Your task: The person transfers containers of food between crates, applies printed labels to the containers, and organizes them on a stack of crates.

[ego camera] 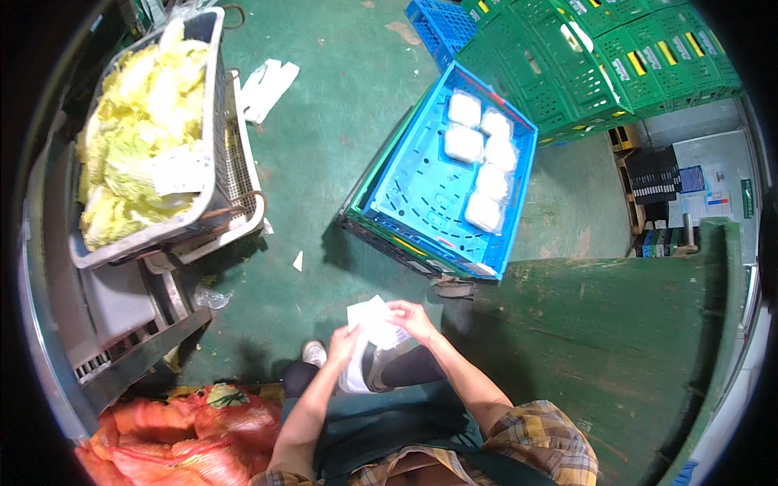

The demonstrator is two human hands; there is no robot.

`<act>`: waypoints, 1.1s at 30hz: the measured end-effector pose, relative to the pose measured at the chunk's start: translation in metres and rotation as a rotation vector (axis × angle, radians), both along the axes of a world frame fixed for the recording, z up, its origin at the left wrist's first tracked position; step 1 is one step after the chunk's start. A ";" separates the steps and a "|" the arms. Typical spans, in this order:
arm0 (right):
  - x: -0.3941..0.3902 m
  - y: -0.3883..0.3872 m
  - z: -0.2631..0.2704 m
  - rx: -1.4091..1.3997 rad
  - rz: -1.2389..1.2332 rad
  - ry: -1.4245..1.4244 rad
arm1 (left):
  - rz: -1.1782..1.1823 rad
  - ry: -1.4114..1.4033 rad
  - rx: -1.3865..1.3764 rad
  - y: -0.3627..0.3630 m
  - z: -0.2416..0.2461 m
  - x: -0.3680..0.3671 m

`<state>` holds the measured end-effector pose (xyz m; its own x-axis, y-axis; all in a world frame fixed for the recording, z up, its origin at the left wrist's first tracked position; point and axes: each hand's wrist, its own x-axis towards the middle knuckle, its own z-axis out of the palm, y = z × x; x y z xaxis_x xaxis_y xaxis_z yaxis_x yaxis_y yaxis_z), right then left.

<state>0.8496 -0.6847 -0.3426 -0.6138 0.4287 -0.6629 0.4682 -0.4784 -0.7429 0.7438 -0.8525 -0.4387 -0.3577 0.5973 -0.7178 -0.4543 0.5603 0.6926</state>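
Observation:
Between my two hands, above my lap, is a white sheet of labels or paper point(374, 319), with a white strip point(354, 370) hanging below it. My left hand point(344, 343) pinches its lower left edge. The fingers of my right hand point(410, 319) grip its right side. Ahead and to the right, a blue plastic crate point(419, 188) rests on a green crate point(389, 234); several clear-wrapped white packs point(465, 143) lie along its right part. On the left stands a grey crate point(214, 121) heaped with yellow-green cabbage leaves point(140, 133), a paper with writing point(179, 170) on them.
Stacked green crates point(547, 67) and a blue pallet point(439, 27) stand at the upper right. A large green curved panel point(602, 316) is at my right. Red mesh sacks point(188, 437) lie at the lower left, below a metal frame point(152, 352). White paper point(267, 88) lies on the floor.

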 end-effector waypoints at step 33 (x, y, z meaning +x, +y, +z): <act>-0.175 0.120 0.388 0.330 -0.078 0.091 | -0.461 0.611 0.311 0.188 0.485 -0.227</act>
